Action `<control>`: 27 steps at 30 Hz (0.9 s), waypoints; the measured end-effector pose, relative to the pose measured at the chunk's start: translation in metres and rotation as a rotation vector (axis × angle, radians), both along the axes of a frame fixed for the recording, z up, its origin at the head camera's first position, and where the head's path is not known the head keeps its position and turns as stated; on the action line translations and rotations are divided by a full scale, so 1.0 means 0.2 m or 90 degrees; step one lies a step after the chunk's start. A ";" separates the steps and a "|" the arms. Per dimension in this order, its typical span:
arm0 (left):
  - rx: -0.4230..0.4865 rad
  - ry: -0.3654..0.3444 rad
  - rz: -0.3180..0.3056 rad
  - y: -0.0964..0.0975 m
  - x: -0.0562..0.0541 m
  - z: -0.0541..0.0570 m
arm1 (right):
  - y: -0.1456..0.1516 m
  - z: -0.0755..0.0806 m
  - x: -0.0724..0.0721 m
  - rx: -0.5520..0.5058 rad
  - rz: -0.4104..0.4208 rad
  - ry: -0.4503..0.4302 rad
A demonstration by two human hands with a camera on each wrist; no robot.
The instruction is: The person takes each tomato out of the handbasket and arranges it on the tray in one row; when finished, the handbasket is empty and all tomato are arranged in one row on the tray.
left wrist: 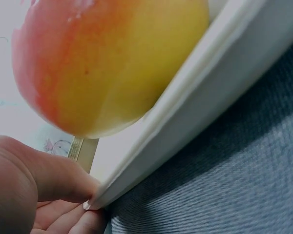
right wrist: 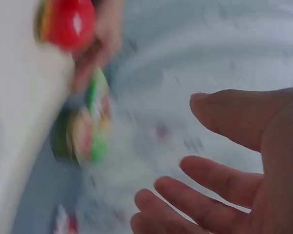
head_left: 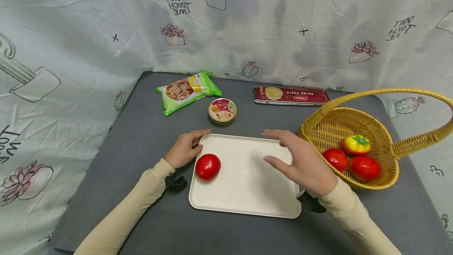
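My left hand (head_left: 184,148) pinches the upper left corner of a white rectangular tray (head_left: 244,204); the left wrist view shows the thumb (left wrist: 63,178) at the rim with fingers beneath. A smooth rounded fruit (head_left: 208,167) lies on the tray's left side, red from above and yellow low down in the left wrist view (left wrist: 117,63). Over the tray's right end hovers my right hand (head_left: 304,162), fingers and thumb spread, holding nothing. Just right of it stands a wicker basket (head_left: 387,184) containing two red fruits (head_left: 364,168) and a yellow-red one with a green leafy top (head_left: 355,145).
Behind the tray stands a round tin (head_left: 222,111), with a green snack bag (head_left: 189,91) to its back left. A dark red Primo Gusto pack (head_left: 291,96) lies at the table's back edge. The basket's tall handle (head_left: 385,91) arches up at right. Printed cloth (head_left: 226,23) hangs behind.
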State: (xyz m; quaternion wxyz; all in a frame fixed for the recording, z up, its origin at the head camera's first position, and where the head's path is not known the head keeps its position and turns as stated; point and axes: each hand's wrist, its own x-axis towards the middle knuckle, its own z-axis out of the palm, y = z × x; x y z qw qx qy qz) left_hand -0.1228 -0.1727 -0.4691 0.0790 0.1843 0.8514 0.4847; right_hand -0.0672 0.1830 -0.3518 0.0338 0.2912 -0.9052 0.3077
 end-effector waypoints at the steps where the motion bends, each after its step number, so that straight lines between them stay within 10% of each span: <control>1: 0.001 0.000 -0.003 0.01 0.00 0.00 | 0.07 0.03 0.01 -0.001 -0.026 0.014; 6: 0.010 -0.004 -0.017 0.02 -0.02 -0.01 | 0.41 0.13 0.02 0.043 -0.150 0.040; 11: 0.008 -0.011 -0.021 0.02 -0.03 -0.03 | 0.66 0.12 -0.03 0.119 -0.193 -0.052; 18: -0.016 -0.007 -0.003 -0.01 -0.02 -0.04 | 0.81 0.00 -0.13 0.225 -0.137 -0.210; 27: -0.039 0.010 0.008 0.00 -0.02 -0.03 | 0.83 -0.09 -0.16 0.277 -0.096 -0.226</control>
